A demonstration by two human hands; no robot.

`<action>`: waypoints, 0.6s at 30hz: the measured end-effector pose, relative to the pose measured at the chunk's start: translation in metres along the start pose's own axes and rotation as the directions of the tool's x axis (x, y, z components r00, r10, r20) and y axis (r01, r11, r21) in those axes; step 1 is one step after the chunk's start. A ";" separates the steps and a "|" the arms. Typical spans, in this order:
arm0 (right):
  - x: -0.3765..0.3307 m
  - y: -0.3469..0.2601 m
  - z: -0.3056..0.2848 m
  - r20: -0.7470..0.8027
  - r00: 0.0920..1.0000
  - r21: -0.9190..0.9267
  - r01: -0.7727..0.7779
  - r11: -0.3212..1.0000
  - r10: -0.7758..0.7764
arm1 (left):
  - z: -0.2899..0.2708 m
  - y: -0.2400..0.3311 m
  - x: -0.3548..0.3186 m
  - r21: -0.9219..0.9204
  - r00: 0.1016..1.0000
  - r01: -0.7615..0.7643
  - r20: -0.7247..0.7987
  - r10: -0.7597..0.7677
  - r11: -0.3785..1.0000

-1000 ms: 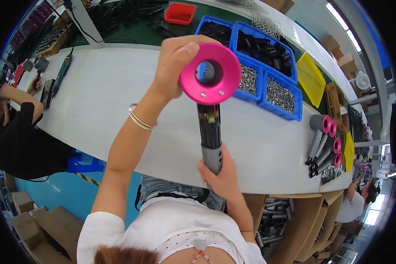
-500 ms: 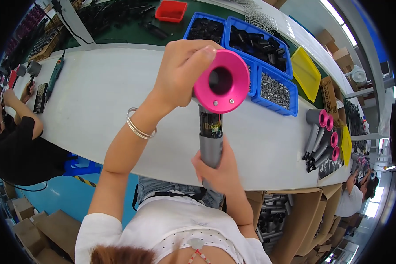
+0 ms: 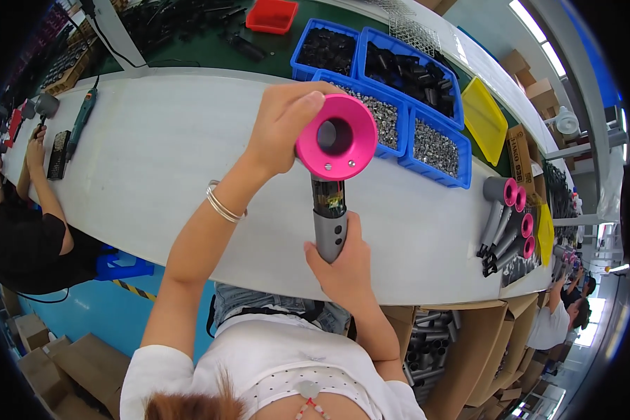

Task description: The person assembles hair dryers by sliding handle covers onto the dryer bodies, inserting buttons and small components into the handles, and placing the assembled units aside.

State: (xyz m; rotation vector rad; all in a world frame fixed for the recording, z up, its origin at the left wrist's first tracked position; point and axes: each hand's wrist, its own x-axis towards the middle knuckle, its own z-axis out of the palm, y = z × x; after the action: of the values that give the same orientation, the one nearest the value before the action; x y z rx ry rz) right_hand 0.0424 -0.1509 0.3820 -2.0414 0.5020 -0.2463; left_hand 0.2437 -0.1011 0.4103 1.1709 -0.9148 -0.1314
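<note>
A hair dryer [image 3: 337, 168] with a bright pink ring end is held upright over the white table, its round opening tilted toward me. My left hand [image 3: 281, 126] is closed around its head, the thumb on top by the pink rim. Below the head, a black inner section with shiny wiring-like detail [image 3: 328, 199] shows between the head and the grey handle sleeve [image 3: 330, 234]. Two dark round spots mark that sleeve. My right hand [image 3: 344, 269] grips the sleeve's lower part, thumb to the left and fingers to the right.
Behind the dryer stand blue bins of small metal parts [image 3: 435, 148] and black parts [image 3: 413, 77]. Several grey-and-pink dryers [image 3: 507, 217] lie at right. An electric screwdriver [image 3: 85, 115] lies at left, near a co-worker's arm [image 3: 45, 185]. An open carton [image 3: 462, 357] stands below the table's edge.
The dryer has shifted slightly left and its head a little down. The handle sleeve has turned, bringing two dark spots into sight. My right hand has changed its hold; the left keeps its grip.
</note>
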 end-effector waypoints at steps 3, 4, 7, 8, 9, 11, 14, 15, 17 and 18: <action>0.001 -0.008 -0.002 0.082 0.970 0.090 -0.237 0.967 0.230 | 0.005 -0.028 -0.018 -0.120 0.981 0.106 -0.147 -0.123 0.987; 0.002 -0.007 -0.001 0.084 0.970 0.091 -0.237 0.967 0.230 | 0.014 -0.026 -0.030 -0.081 0.934 0.205 -0.281 -0.220 0.975; 0.009 0.005 0.000 0.101 0.953 0.148 -0.298 0.943 0.285 | 0.036 -0.041 -0.077 -0.267 0.829 0.274 -0.421 -0.368 0.924; 0.009 0.007 0.003 0.063 0.954 0.129 -0.298 0.946 0.292 | 0.037 -0.034 -0.085 -0.268 0.830 0.276 -0.418 -0.370 0.923; 0.010 0.009 0.005 0.024 0.955 0.110 -0.298 0.948 0.297 | 0.033 -0.025 -0.091 -0.250 0.824 0.413 -0.306 -0.477 0.875; 0.012 0.011 0.005 0.020 0.949 0.095 -0.314 0.945 0.313 | 0.036 -0.015 -0.097 -0.223 0.787 0.546 -0.196 -0.585 0.808; 0.013 0.019 0.006 0.000 0.963 0.071 -0.270 0.960 0.271 | 0.045 -0.015 -0.097 -0.292 0.741 0.661 0.107 -0.663 0.691; 0.012 0.021 0.006 -0.015 0.976 0.060 -0.216 0.975 0.217 | 0.048 -0.019 -0.099 -0.356 0.762 0.633 0.126 -0.635 0.688; 0.011 0.019 0.002 0.036 0.976 0.025 -0.218 0.976 0.217 | 0.049 -0.022 -0.100 -0.467 0.767 0.612 0.157 -0.622 0.638; 0.011 0.019 -0.001 0.091 0.971 -0.007 -0.221 0.975 0.221 | 0.047 -0.023 -0.102 -0.465 0.754 0.626 0.158 -0.638 0.626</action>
State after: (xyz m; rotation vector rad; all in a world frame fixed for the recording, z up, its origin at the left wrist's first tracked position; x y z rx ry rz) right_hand 0.0476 -0.1649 0.3659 -1.9646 0.6652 -0.0195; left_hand 0.1540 -0.0915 0.3390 0.9513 -0.3563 -0.8876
